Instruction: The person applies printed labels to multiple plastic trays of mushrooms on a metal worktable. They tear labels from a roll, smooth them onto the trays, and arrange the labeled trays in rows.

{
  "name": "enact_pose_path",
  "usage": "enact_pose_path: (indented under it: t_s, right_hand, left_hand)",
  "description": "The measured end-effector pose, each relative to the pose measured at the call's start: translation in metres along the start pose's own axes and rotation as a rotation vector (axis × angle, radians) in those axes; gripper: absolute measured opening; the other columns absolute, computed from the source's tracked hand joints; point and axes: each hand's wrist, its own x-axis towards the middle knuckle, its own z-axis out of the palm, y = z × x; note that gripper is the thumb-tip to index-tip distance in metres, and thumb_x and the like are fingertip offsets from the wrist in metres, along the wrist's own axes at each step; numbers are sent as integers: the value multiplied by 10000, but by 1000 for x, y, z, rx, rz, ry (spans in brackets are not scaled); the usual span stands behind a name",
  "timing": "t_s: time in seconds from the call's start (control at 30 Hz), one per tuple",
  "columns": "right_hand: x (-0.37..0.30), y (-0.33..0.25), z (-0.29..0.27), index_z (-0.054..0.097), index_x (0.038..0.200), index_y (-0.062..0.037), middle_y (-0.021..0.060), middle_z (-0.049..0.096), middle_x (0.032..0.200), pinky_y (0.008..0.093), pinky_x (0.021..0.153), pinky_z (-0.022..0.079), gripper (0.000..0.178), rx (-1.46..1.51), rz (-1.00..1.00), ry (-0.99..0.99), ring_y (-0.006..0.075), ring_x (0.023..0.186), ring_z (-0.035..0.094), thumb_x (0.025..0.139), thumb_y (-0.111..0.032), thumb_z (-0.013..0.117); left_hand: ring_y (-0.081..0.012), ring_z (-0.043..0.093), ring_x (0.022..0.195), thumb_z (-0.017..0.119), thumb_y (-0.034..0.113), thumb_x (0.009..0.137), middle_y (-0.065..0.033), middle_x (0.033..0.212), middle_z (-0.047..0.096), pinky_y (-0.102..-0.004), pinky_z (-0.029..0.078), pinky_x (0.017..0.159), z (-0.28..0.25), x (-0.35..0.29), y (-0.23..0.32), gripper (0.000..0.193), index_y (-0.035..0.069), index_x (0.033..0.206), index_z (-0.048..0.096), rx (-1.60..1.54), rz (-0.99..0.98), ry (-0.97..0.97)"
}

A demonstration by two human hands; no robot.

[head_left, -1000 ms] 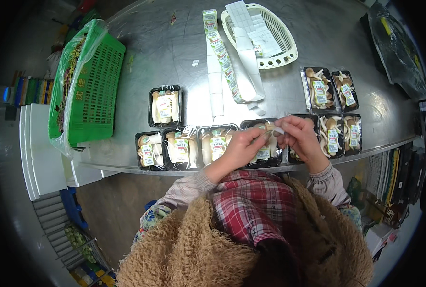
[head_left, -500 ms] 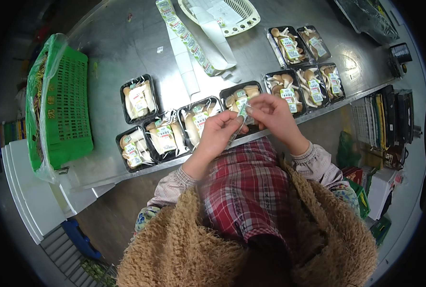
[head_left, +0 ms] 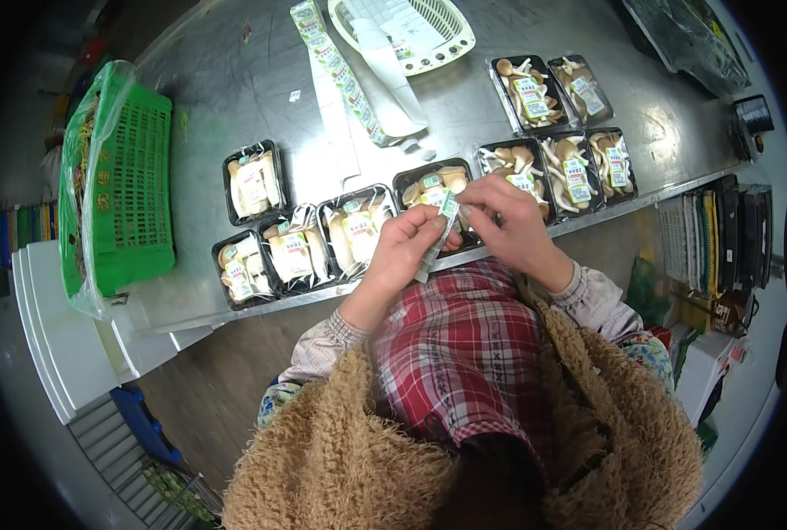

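A short strip of printed labels (head_left: 437, 243) is pinched between the thumb and fingers of my left hand (head_left: 399, 254), over the table's front edge. At the strip's upper end, the bent fingertips of my right hand (head_left: 515, 228) close on its edge. Just beyond both hands lies a black tray of mushrooms (head_left: 429, 181), partly hidden by them. To its left sit wrapped, labelled trays of thick pale mushrooms, among them a tray (head_left: 358, 231) nearest my left hand. Beyond my right hand, a wrapped tray of brown-capped mushrooms (head_left: 519, 164) is partly covered by my fingers.
A long label roll strip (head_left: 345, 81) trails over the metal table (head_left: 225, 97) beside a pale plastic basket (head_left: 453, 55). More mushroom trays (head_left: 577, 174) stand at the right. A green crate (head_left: 137, 190) lined with clear plastic is at the left edge.
My hands have tilted the label strip so its printed face shows more and its lower end hangs nearer me. The view has shifted slightly; the trays stay in place.
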Motion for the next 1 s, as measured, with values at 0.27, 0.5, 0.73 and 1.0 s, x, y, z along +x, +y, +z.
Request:
enact_pose_path:
  t_s: [0.27,0.5,0.73,1.0]
  right_hand:
    - [-8,12,-12,668,811,-41,75,604,733,305,501,458,54,-48,23,-263,204,552,593,778,-83,656]
    - [-12,31,-9,665,870,-15,32,613,729,239,517,447,97,347,371,-457,104,573,568,854,-93,610]
    - [5,24,-7,587,1137,-23,7,618,819,201,588,478,218,634,531,-526,57,671,569,935,-62,514]
    - [10,26,-10,610,1075,-10,20,634,772,197,540,473,175,656,541,-489,58,618,576,929,-70,534]
  left_hand:
    - [-79,554,772,481,92,980,-16,820,616,-233,456,726,1,0,-6,146,-11,993,584,496,-41,-116]
    - [-93,553,725,498,105,971,-28,777,612,-228,444,699,-2,-8,-15,151,-2,982,603,167,-141,-98]
    - [-141,575,700,508,134,949,-80,763,615,-264,471,688,-4,-5,-11,196,-35,989,599,-203,-151,-45]
    - [-198,527,603,464,179,950,-86,653,531,-323,449,621,-4,6,-21,257,-57,981,562,-533,-157,-135]
